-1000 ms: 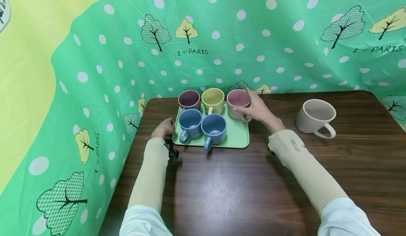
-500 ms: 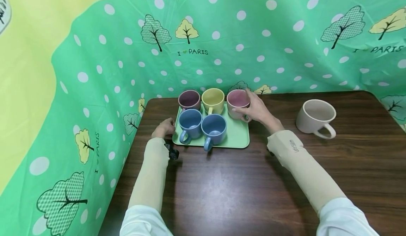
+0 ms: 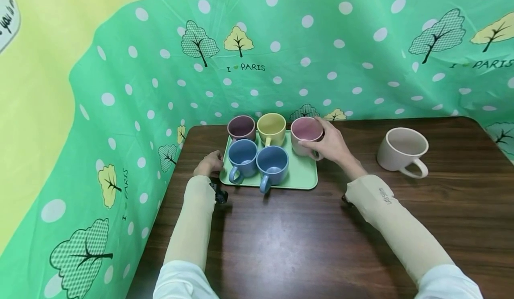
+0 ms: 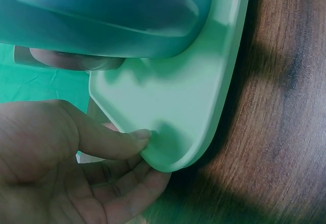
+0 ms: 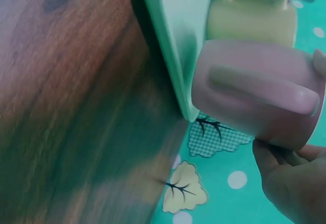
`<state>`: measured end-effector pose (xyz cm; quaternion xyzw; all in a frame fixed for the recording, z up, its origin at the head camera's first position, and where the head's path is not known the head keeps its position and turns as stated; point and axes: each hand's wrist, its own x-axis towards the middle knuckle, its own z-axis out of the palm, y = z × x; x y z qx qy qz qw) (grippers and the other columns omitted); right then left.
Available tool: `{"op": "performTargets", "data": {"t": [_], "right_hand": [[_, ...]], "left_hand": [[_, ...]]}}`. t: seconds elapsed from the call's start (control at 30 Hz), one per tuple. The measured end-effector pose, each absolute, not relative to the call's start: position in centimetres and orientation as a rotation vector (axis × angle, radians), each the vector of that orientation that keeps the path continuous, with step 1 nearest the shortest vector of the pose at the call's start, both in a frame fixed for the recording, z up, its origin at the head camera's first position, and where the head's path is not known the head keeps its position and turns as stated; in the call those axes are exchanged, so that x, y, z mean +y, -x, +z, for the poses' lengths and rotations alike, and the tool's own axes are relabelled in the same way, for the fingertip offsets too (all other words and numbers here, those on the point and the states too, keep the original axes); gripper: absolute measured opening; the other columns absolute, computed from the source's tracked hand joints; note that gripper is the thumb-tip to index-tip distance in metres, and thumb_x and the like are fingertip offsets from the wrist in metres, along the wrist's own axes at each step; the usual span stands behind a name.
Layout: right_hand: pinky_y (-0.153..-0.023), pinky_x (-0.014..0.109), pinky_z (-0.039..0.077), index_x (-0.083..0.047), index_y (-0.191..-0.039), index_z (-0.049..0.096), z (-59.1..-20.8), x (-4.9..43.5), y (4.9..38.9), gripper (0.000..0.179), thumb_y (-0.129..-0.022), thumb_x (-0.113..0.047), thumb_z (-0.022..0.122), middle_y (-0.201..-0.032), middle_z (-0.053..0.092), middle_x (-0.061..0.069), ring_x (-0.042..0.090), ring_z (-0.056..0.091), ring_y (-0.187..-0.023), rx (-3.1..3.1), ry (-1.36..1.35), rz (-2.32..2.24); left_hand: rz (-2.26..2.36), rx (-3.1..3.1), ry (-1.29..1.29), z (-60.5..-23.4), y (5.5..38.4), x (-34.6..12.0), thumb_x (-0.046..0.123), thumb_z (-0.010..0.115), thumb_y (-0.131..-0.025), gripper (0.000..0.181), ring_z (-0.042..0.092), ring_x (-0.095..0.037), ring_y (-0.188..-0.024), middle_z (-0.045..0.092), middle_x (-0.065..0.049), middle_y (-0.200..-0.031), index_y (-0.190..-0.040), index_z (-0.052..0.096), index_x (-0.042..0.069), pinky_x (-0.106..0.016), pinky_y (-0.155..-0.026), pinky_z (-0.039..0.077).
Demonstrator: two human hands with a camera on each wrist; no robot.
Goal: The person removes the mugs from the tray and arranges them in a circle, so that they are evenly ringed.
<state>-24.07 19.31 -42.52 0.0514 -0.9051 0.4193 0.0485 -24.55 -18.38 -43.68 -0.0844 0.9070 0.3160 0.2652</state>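
Note:
A pink mug [image 3: 300,144] stands at the back right of a light green tray [image 3: 301,174], and my right hand [image 3: 335,145] grips it near the rim, thumb on the near side and fingers at the back. In the right wrist view the pink mug's handle [image 5: 265,92] faces the camera, free of the fingers. My left hand [image 3: 209,163] pinches the tray's front left corner; its thumb [image 4: 119,143] lies over the rim in the left wrist view. Beside the pink mug on the tray are a yellow mug [image 3: 271,125], a purple mug [image 3: 241,128] and two blue mugs [image 3: 242,154].
A large beige mug [image 3: 395,156] stands apart on the dark wooden table [image 3: 277,245], to the right. A green and yellow printed cloth [image 3: 257,85] hangs right behind the table's back edge and along its left side.
The pink mug has shifted slightly right and toward me in my right hand's grip. My left hand stays on the tray corner. The head view has tilted a little.

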Motion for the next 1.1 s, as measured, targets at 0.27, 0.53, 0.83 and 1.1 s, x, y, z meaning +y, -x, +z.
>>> {"op": "performTargets", "data": {"t": [0.27,0.53,0.83,1.1], "right_hand": [[-0.093,0.051,0.043,-0.014,-0.146,0.035,-41.4,20.3,22.8,0.101,-0.067,-0.057,0.080,-0.139,0.047,0.017,0.034,0.048,-0.121,-2.761,-0.133,1.251],[-0.067,0.037,0.048,-0.022,-0.147,0.035,-40.6,21.3,21.1,0.098,-0.067,-0.058,0.079,-0.138,0.047,0.016,0.032,0.050,-0.112,-2.768,-0.079,1.209],[-0.063,0.034,0.049,-0.012,-0.147,0.033,-39.8,22.7,18.7,0.103,-0.067,-0.060,0.078,-0.135,0.047,0.019,0.032,0.051,-0.106,-2.803,-0.002,1.171],[-0.068,0.036,0.048,-0.010,-0.148,0.031,-40.0,24.3,17.1,0.106,-0.067,-0.061,0.077,-0.135,0.046,0.023,0.034,0.050,-0.107,-2.814,0.025,1.106]], "left_hand": [[0.853,2.450,0.231,-43.6,24.4,-18.5,0.005,0.045,-0.094,0.009,0.055,-0.023,-0.074,0.045,-0.013,-0.094,-0.102,0.042,0.007,-0.029,-0.063,0.050],[0.870,2.443,0.208,-43.8,24.4,-18.5,0.005,0.044,-0.095,0.007,0.053,-0.024,-0.079,0.045,-0.013,-0.094,-0.101,0.042,0.006,-0.031,-0.064,0.049],[0.868,2.441,0.193,-43.6,24.5,-18.4,0.003,0.046,-0.094,0.009,0.055,-0.025,-0.078,0.044,-0.012,-0.093,-0.099,0.041,0.006,-0.031,-0.063,0.050],[0.866,2.446,0.184,-43.7,24.6,-18.5,0.002,0.048,-0.093,0.011,0.055,-0.025,-0.079,0.046,-0.014,-0.096,-0.098,0.041,0.007,-0.031,-0.064,0.051]]}}
